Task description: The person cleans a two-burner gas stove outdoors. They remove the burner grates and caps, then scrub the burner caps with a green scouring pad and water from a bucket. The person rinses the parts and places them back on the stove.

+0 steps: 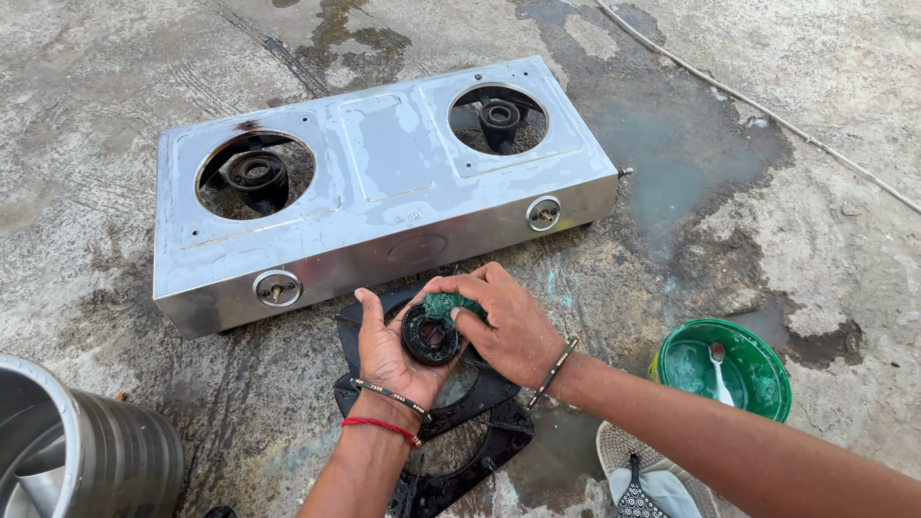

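Left hand (389, 353): cups burner ring (429, 335), palm up.
Right hand (508, 326): presses green scrubber (451, 306) onto ring's far edge.

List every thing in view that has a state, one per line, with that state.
Stove: wet, knobs off, both burner caps removed.
Burner ring: held in the left hand, black and dirty.
Scrubber: green, pressed on the ring by the right hand.
Pan supports: lying flat on the wet ground.
Green bowl: holds soapy liquid and a spoon.
Steel vessel: tipped on its side.
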